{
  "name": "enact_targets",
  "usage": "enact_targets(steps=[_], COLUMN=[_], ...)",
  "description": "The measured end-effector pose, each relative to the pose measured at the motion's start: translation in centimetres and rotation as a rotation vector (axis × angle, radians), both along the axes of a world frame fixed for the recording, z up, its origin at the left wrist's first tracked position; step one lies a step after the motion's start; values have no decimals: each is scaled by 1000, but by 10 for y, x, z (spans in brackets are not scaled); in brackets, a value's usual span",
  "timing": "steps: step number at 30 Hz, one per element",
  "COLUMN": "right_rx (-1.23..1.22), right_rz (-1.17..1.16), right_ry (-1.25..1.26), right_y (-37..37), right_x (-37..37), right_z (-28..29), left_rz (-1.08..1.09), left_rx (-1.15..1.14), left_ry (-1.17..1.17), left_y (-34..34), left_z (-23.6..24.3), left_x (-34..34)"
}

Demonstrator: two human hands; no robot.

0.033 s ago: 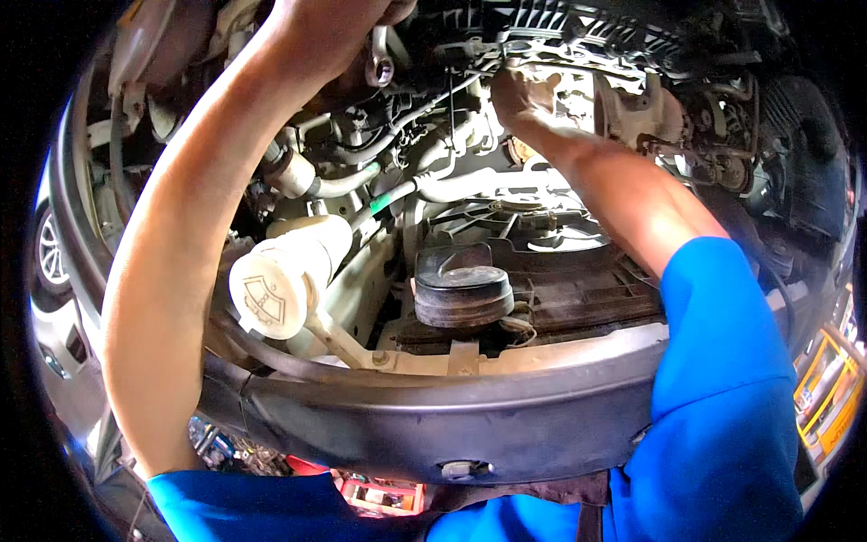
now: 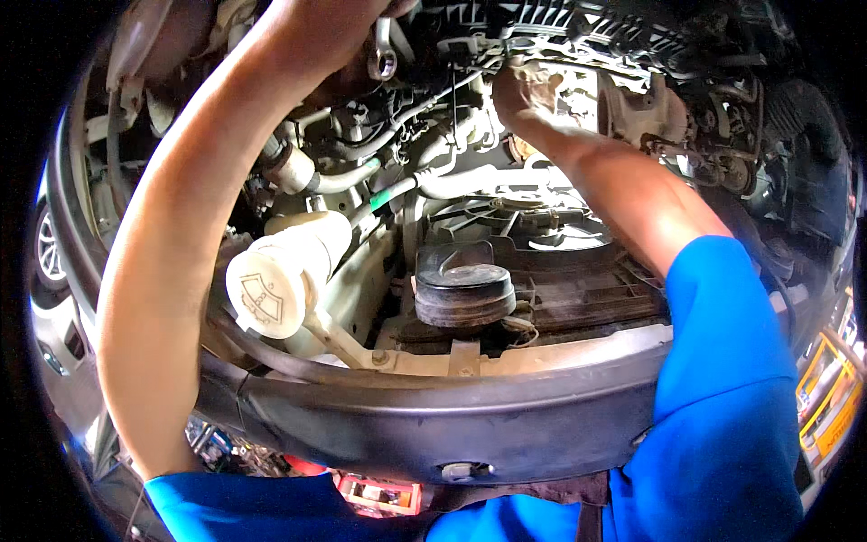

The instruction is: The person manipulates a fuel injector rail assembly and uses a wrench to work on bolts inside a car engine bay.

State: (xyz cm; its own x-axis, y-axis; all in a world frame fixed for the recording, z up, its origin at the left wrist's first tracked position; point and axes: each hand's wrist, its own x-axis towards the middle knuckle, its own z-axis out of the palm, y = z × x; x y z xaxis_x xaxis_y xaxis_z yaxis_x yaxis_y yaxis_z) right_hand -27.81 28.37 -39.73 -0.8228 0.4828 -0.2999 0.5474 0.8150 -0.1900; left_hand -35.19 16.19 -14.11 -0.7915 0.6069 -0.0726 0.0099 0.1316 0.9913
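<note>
My left hand (image 2: 375,13) reaches to the top edge, mostly cut off, its visible fingers curled; what they hold is hidden. Just below it is a silver ring-ended wrench (image 2: 386,61). My right hand (image 2: 526,95) is deep among metal pipes and brackets (image 2: 572,99) under the upper engine parts, fingers bent around something I cannot make out. A white reservoir with a capped top (image 2: 271,280) lies between my forearms, beside a hose with a green band (image 2: 390,194). A black round-ended plastic housing (image 2: 464,294) sits lower in the bay.
The dark front bumper (image 2: 433,415) spans the lower view. Beyond the radiator fan (image 2: 533,230) are hoses and belt pulleys. Another car (image 2: 54,253) shows at far left. Below the bumper are a red tray (image 2: 379,495) and tools; a yellow rack (image 2: 826,388) stands at right.
</note>
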Motion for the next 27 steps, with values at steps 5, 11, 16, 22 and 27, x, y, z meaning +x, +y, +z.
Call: enact_targets(steps=[5, 11, 16, 22, 27], right_rx=[-103, -148, -125, -272, -58], right_rz=[-94, -27, 408, 319, 476], right_ry=[43, -41, -462, -139, -1], right_y=[-24, 1, -4, 6, 22], right_x=[-6, -5, -2, 7, 0], right_z=[-29, -74, 4, 95, 109], left_rz=[-13, 37, 4, -6, -44], left_rx=[29, 5, 44, -61, -39], left_ry=[44, 165, -150, -56, 106], left_y=[-8, 13, 9, 9, 14], left_z=[11, 19, 11, 14, 8], left_x=[8, -1, 4, -2, 6])
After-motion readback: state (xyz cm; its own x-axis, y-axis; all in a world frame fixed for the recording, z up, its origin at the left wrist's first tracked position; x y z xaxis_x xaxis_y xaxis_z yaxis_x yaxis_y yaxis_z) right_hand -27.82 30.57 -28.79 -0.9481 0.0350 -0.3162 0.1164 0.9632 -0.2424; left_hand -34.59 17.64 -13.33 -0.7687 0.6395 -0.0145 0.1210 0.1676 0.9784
